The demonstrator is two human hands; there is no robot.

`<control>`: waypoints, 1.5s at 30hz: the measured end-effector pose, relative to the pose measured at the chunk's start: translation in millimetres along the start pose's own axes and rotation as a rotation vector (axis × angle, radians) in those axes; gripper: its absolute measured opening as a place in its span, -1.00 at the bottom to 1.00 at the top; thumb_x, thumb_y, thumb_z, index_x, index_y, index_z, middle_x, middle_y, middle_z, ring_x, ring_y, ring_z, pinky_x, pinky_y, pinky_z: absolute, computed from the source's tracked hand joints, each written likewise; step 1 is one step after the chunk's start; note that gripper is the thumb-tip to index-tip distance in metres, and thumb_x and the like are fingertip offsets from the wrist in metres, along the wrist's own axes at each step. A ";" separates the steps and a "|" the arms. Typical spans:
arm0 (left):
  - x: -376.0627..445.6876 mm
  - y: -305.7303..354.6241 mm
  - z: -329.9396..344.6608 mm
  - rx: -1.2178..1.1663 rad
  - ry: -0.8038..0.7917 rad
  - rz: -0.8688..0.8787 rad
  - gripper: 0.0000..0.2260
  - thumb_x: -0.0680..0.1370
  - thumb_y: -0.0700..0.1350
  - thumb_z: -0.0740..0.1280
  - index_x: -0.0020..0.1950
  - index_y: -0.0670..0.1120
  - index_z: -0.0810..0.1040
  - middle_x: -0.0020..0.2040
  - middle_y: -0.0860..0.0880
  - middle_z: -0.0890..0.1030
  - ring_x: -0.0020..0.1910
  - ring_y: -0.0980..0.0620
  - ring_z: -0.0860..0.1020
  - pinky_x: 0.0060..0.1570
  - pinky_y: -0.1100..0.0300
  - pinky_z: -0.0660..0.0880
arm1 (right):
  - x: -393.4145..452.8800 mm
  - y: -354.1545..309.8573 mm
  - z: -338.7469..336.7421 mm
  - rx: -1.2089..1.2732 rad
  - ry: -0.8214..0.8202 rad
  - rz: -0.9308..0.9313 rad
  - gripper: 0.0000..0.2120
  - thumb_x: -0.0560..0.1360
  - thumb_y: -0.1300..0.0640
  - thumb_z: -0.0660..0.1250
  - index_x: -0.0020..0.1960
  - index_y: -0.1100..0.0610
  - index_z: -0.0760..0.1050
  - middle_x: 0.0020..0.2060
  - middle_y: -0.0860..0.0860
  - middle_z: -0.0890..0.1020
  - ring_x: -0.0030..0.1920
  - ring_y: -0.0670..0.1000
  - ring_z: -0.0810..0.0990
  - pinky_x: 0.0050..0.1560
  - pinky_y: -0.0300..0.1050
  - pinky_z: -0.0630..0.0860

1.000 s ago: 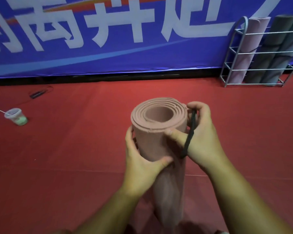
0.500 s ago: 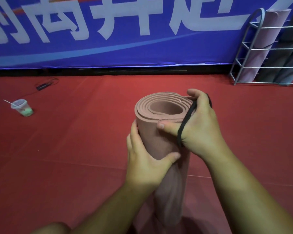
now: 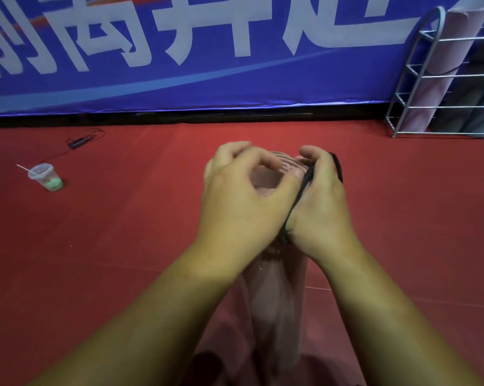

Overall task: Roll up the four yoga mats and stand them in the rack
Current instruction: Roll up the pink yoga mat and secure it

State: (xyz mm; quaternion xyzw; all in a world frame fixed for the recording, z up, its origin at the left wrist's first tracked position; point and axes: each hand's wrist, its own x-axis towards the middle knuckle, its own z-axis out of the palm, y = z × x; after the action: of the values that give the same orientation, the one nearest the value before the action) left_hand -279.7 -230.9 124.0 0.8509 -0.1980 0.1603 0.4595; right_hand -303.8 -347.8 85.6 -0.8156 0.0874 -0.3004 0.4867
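— Hands first: what have you got?

— Your left hand [image 3: 243, 201] sits curled over the top end of the pink rolled mat [image 3: 277, 302], fingers bent round its far rim, thumb towards the right hand. Your right hand [image 3: 321, 207] is closed on a black elastic band [image 3: 302, 190], which is looped round that hand and runs down between both palms.

— And the mat?

— Upright on the red floor [image 3: 123, 246] in front of you, its coiled end just showing between your hands.

— The rack?

— The metal rack [image 3: 419, 79] stands far right against the blue banner [image 3: 179, 65], with a pink mat [image 3: 441, 68] and grey mats [image 3: 483, 107] leaning inside. A plastic cup [image 3: 44, 176] sits far left.
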 end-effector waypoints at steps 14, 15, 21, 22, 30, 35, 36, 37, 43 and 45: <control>10.5 18.6 -6.5 0.193 -0.027 0.042 -0.86 0.56 -0.08 0.31 -0.20 0.00 0.52 -0.22 0.07 0.60 -0.15 -0.01 0.56 -0.13 0.10 0.39 | -10.1 1.1 -6.3 0.075 0.047 -0.023 -0.03 0.19 -0.07 0.59 0.46 -0.09 0.15 0.16 -0.02 0.58 0.13 -0.05 0.58 0.09 -0.24 0.49; 12.2 17.6 -8.6 0.175 0.031 0.022 -0.88 0.57 -0.11 0.30 -0.17 -0.04 0.52 -0.23 0.05 0.61 -0.17 -0.02 0.56 -0.15 0.09 0.37 | -11.8 1.0 -7.1 0.077 0.075 -0.029 -0.03 0.15 -0.14 0.61 0.41 -0.08 0.18 0.14 -0.04 0.57 0.11 -0.07 0.58 0.07 -0.29 0.47; 12.7 10.1 -22.2 0.196 -0.079 0.156 -0.79 0.43 -0.25 0.23 -0.13 0.05 0.53 -0.25 0.02 0.55 -0.22 -0.07 0.54 -0.21 0.06 0.43 | -16.2 3.4 -13.0 0.046 0.130 -0.037 -0.17 0.08 -0.21 0.69 0.04 -0.03 0.17 -0.11 -0.03 0.52 -0.14 0.03 0.49 -0.23 -0.36 0.34; 13.4 10.4 -23.3 0.257 -0.133 0.204 -0.75 0.38 -0.22 0.19 -0.17 0.05 0.61 -0.19 0.01 0.52 -0.16 -0.11 0.53 -0.19 0.04 0.46 | -16.7 3.7 -14.0 0.029 0.121 -0.054 -0.21 0.09 -0.21 0.69 -0.01 0.00 0.20 -0.16 -0.02 0.51 -0.17 0.03 0.47 -0.26 -0.33 0.33; 43.0 28.0 -31.9 0.507 -0.397 0.066 -0.44 0.52 -0.20 0.28 0.46 0.25 0.45 0.12 0.01 0.39 0.13 -0.08 0.51 0.14 -0.01 0.51 | -18.9 -0.7 -16.2 0.030 0.012 -0.039 -0.23 0.07 -0.18 0.67 0.20 -0.09 0.44 0.07 -0.21 0.59 0.09 -0.16 0.55 0.04 -0.45 0.40; 71.2 37.3 -27.9 0.553 -0.571 -0.063 -0.40 0.53 -0.14 0.28 0.53 0.27 0.34 0.51 0.02 0.36 0.23 -0.02 0.55 0.01 0.23 0.42 | -21.1 -2.4 -14.5 0.033 -0.027 -0.062 0.02 0.01 -0.24 0.64 0.41 0.02 0.46 0.24 -0.11 0.60 0.22 -0.14 0.56 0.27 -0.24 0.46; 76.1 34.9 -27.6 0.571 -0.604 -0.103 -0.39 0.53 -0.14 0.28 0.55 0.26 0.32 0.53 0.02 0.37 0.26 -0.02 0.54 -0.02 0.26 0.41 | -20.9 -2.1 -15.1 0.032 -0.027 -0.068 0.03 0.00 -0.29 0.59 0.41 0.03 0.47 0.25 -0.11 0.60 0.23 -0.14 0.56 0.28 -0.23 0.46; 79.3 30.9 -27.0 0.559 -0.639 -0.158 -0.38 0.53 -0.15 0.27 0.56 0.24 0.30 0.51 0.02 0.42 0.23 -0.03 0.56 -0.06 0.26 0.44 | -20.1 -1.3 -16.2 0.031 -0.024 -0.071 0.03 -0.01 -0.33 0.54 0.40 0.04 0.48 0.25 -0.11 0.60 0.23 -0.14 0.56 0.28 -0.21 0.47; 82.1 -3.8 -32.2 0.125 -0.598 -0.492 -0.67 0.56 -0.25 0.24 0.29 -0.03 0.53 -0.11 -0.13 0.60 -0.44 -0.09 0.56 -0.45 0.06 0.59 | -11.5 6.7 -26.9 0.040 -0.010 -0.052 -0.01 0.00 -0.35 0.50 0.37 0.03 0.51 0.18 -0.15 0.57 0.20 -0.17 0.55 0.29 -0.26 0.45; 83.1 -10.5 -39.0 0.012 -0.526 -0.545 -0.78 0.59 -0.29 0.24 0.14 -0.13 0.62 -0.03 -0.18 0.62 -0.45 -0.07 0.55 -0.40 0.04 0.64 | -7.4 11.2 -30.6 0.045 0.001 -0.039 -0.05 0.00 -0.33 0.51 0.34 0.01 0.53 0.16 -0.15 0.59 0.18 -0.18 0.56 0.27 -0.28 0.46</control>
State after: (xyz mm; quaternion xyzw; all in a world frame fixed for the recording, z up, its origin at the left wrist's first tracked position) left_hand -205.8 -208.4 174.8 0.8871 -0.0749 -0.1907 0.4137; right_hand -325.6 -373.0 83.8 -0.8058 0.0650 -0.3122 0.4990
